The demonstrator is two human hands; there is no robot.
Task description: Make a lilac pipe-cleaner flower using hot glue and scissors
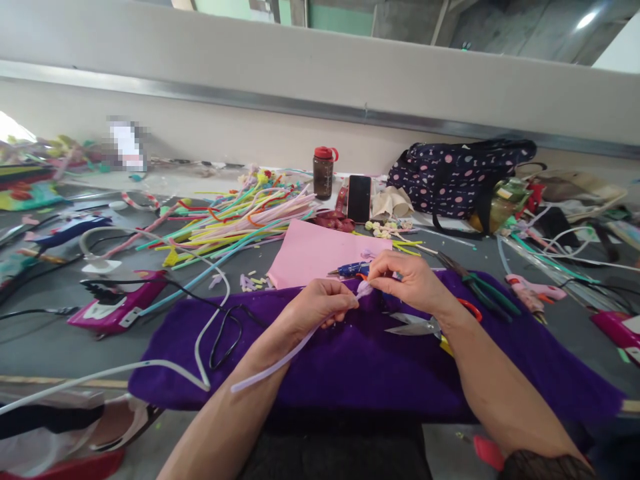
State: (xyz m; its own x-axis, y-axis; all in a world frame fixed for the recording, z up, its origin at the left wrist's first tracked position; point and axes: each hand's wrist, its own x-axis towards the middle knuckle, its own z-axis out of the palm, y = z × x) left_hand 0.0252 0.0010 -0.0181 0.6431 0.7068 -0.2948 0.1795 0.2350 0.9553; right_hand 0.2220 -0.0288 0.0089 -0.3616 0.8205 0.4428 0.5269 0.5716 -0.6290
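My left hand (320, 303) pinches a pale lilac pipe cleaner (275, 368), whose loose end trails down over my left forearm. At its upper end is a small lilac bud-like piece (364, 289), pinched between the fingertips of my right hand (407, 277). Both hands are close together above a purple cloth (350, 380). Partly under my right wrist lie scissors (414, 325), blades apart and pointing left. Just behind my fingers, a blue pen-like tool (351, 269) rests by a pink sheet (320, 250). Green-handled pliers (485, 290) lie right of my right hand.
Many coloured pipe cleaners (260, 217) are heaped behind the sheet. Farther back stand a red-lidded bottle (323, 175), a phone (359, 199) and a patterned bag (460, 175). A magenta power strip (117, 308) with cables sits left; a pink glue gun (537, 288) lies right.
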